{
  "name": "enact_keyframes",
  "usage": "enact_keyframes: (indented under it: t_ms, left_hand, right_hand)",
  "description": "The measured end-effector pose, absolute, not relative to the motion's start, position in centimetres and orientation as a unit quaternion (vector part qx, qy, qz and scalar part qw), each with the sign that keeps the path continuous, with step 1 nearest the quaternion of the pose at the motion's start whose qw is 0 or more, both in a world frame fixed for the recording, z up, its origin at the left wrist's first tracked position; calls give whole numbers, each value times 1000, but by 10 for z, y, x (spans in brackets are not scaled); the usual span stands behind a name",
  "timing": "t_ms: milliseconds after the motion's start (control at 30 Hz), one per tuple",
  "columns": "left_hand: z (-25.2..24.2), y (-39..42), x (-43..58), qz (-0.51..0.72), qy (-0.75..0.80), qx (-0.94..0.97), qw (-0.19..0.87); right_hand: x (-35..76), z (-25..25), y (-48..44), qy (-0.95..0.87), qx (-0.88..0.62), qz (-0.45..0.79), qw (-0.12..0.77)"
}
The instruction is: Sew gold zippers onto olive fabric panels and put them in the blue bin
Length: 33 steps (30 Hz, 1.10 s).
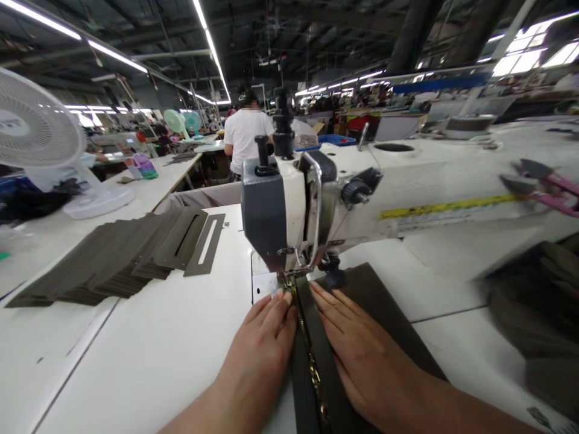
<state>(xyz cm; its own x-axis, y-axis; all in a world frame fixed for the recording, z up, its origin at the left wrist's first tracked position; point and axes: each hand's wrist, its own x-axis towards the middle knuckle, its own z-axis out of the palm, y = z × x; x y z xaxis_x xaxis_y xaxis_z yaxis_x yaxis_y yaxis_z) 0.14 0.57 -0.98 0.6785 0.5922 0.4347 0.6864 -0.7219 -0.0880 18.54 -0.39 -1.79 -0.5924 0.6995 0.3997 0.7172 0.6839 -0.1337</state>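
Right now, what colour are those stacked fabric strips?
Stacked fabric strips: dark olive, best in the head view.

Where the dark zipper tape (312,361) meets the sewing machine head (266,211), the needle is hidden from this view — the head and the foot area block it. The forearms behind the left hand (257,343) and right hand (366,349) run off the bottom edge, as does the tape itself. At the right edge, a dark fabric bundle (529,307) and pink-handled snips (543,187) are blurred and cut off — their full shapes can't be told.
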Motion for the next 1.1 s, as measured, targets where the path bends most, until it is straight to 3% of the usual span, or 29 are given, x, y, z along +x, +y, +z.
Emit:
enact_keyframes:
  t_ms: [267,733,933,1100]
  left_hand:
    - [-1,8,1,-181,-343,-914,122]
    - [3,18,3,-172,-396,-901,45]
    - [1,19,0,-196,-417,-888,0]
    - [-1,18,-5,-217,-416,-883,-27]
  right_hand:
    - [185,-17,-4,-899,-404,-12,171]
    - [183,-13,13,-899,-388,20,203]
    - [190,-4,-9,-896,-358,20,261]
    - [182,-16,-46,-895,-248,-80,361]
